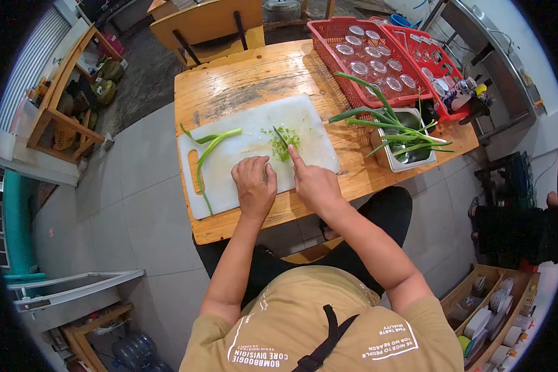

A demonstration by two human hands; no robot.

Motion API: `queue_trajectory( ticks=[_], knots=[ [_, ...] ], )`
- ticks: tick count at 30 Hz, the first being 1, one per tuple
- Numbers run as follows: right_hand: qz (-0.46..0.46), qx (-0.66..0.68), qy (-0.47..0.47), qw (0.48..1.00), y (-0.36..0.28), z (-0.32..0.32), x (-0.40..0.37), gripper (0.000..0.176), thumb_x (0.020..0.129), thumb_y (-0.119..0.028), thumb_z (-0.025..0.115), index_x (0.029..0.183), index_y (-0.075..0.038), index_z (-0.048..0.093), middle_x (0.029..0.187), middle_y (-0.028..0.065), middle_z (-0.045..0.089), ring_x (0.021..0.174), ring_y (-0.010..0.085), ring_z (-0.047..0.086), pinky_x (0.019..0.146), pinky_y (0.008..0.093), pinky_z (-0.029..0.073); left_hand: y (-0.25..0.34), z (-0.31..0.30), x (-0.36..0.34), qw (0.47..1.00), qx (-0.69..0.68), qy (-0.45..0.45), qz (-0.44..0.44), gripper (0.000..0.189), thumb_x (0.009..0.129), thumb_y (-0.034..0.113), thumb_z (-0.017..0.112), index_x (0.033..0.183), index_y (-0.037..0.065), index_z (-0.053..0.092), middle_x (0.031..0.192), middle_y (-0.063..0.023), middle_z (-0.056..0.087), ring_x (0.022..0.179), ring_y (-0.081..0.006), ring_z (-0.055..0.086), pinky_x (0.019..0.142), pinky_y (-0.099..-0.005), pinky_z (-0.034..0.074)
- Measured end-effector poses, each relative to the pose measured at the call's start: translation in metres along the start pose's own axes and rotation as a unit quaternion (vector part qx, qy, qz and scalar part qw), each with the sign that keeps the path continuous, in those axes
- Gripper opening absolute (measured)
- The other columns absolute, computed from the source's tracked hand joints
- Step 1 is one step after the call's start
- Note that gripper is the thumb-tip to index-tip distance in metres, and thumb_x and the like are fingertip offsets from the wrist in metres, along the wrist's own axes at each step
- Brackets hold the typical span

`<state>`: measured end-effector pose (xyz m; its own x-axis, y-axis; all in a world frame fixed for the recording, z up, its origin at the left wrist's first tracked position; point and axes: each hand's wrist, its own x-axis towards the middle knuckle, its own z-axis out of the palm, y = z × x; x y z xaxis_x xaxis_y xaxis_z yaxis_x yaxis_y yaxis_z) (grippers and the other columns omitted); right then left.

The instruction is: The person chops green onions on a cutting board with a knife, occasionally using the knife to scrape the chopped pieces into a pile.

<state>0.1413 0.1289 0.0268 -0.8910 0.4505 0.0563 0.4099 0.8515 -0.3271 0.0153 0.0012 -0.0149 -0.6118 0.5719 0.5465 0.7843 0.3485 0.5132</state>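
My right hand (318,189) is closed round a knife (281,137), its index finger stretched along the back of the blade; the handle is hidden in my palm. Under and around the blade lies a small heap of chopped spring onion (286,149), on a white cutting board (229,164). My left hand (253,185) rests on the board's near part, left of the knife, with bent fingers, the thumb apart and nothing visible in it. Toward the board's left end lies a whole spring onion (212,147), its green leaves bent over the handle slot.
Right of the board stands a metal container (409,162) with more spring onions (394,121) sticking out. Behind it, a red basket (338,80) holds several upturned glasses, beside another red basket (454,116). A wooden chair (211,28) stands beyond the wooden table (211,93).
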Motion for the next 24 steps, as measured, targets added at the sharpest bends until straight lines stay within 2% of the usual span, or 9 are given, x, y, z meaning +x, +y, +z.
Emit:
queue_trajectory(
  ticks=[3, 6, 8, 11, 14, 18, 20, 24],
  knots=[
    [0.026, -0.031, -0.012, 0.999, -0.011, 0.006, -0.025, 0.076, 0.1, -0.018, 0.064, 0.171, -0.012, 0.039, 0.069, 0.0182, 0.072, 0.06, 0.0384, 0.073, 0.058, 0.0516, 0.059, -0.001, 0.001, -0.001, 1.0, -0.004, 0.01, -0.007, 0.021, 0.095, 0.01, 0.071, 0.115, 0.005, 0.073, 0.115, -0.0104, 0.072, 0.118, -0.0305, 0.063, 0.111, -0.048, 0.041],
    [0.046, -0.043, -0.033, 0.997, -0.009, 0.004, -0.041, 0.078, 0.1, -0.015, 0.063, 0.173, -0.014, 0.035, 0.072, 0.0185, 0.073, 0.06, 0.0362, 0.072, 0.055, 0.0509, 0.057, 0.0, -0.001, 0.001, 1.0, -0.006, 0.005, -0.006, 0.021, 0.095, 0.011, 0.071, 0.115, 0.005, 0.073, 0.115, -0.0105, 0.072, 0.118, -0.0306, 0.063, 0.112, -0.0482, 0.041],
    [0.044, -0.036, -0.004, 0.998, -0.007, 0.006, -0.035, 0.076, 0.099, -0.018, 0.063, 0.171, -0.014, 0.039, 0.067, 0.0161, 0.071, 0.06, 0.0372, 0.073, 0.058, 0.0499, 0.06, 0.002, 0.0, 0.001, 1.0, -0.008, -0.004, 0.003, 0.021, 0.095, 0.011, 0.071, 0.115, 0.005, 0.073, 0.115, -0.0105, 0.072, 0.118, -0.0306, 0.063, 0.112, -0.0483, 0.041],
    [0.034, -0.031, 0.024, 0.999, -0.002, 0.02, -0.005, 0.073, 0.101, -0.019, 0.062, 0.17, -0.014, 0.04, 0.068, 0.016, 0.072, 0.062, 0.0368, 0.074, 0.061, 0.0501, 0.061, 0.003, 0.002, 0.002, 1.0, 0.005, -0.004, 0.012, 0.02, 0.096, 0.009, 0.071, 0.115, 0.006, 0.072, 0.115, -0.0109, 0.073, 0.118, -0.031, 0.065, 0.112, -0.048, 0.041],
    [0.046, -0.023, 0.001, 0.999, -0.009, 0.019, 0.012, 0.071, 0.102, -0.02, 0.061, 0.17, -0.014, 0.041, 0.07, 0.0168, 0.073, 0.065, 0.0368, 0.075, 0.064, 0.0509, 0.061, 0.0, -0.001, -0.001, 1.0, 0.005, 0.001, 0.005, 0.02, 0.096, 0.01, 0.071, 0.115, 0.006, 0.072, 0.115, -0.0107, 0.073, 0.118, -0.0311, 0.064, 0.113, -0.0481, 0.041],
    [0.045, 0.011, -0.021, 0.999, -0.009, -0.009, -0.003, 0.072, 0.101, -0.019, 0.061, 0.17, -0.013, 0.04, 0.071, 0.017, 0.073, 0.064, 0.0372, 0.074, 0.065, 0.052, 0.061, -0.002, 0.0, 0.0, 1.0, 0.001, 0.008, -0.007, 0.02, 0.095, 0.01, 0.071, 0.115, 0.006, 0.072, 0.115, -0.011, 0.073, 0.118, -0.0315, 0.064, 0.113, -0.0483, 0.041],
    [0.011, 0.018, 0.01, 1.0, -0.009, -0.016, -0.02, 0.074, 0.1, -0.018, 0.063, 0.17, -0.012, 0.04, 0.071, 0.0166, 0.073, 0.061, 0.0369, 0.073, 0.063, 0.0509, 0.061, 0.001, 0.002, 0.0, 1.0, -0.004, 0.006, -0.003, 0.02, 0.095, 0.01, 0.071, 0.115, 0.006, 0.072, 0.116, -0.0111, 0.073, 0.118, -0.0316, 0.064, 0.113, -0.0484, 0.041],
    [0.025, -0.033, -0.011, 0.999, -0.014, 0.001, -0.036, 0.075, 0.099, -0.016, 0.064, 0.17, -0.012, 0.04, 0.072, 0.0162, 0.073, 0.06, 0.0362, 0.072, 0.061, 0.049, 0.06, 0.0, 0.003, 0.002, 1.0, 0.001, 0.0, 0.009, 0.02, 0.096, 0.01, 0.071, 0.115, 0.005, 0.072, 0.116, -0.0116, 0.073, 0.118, -0.0319, 0.064, 0.113, -0.0487, 0.041]
  ],
)
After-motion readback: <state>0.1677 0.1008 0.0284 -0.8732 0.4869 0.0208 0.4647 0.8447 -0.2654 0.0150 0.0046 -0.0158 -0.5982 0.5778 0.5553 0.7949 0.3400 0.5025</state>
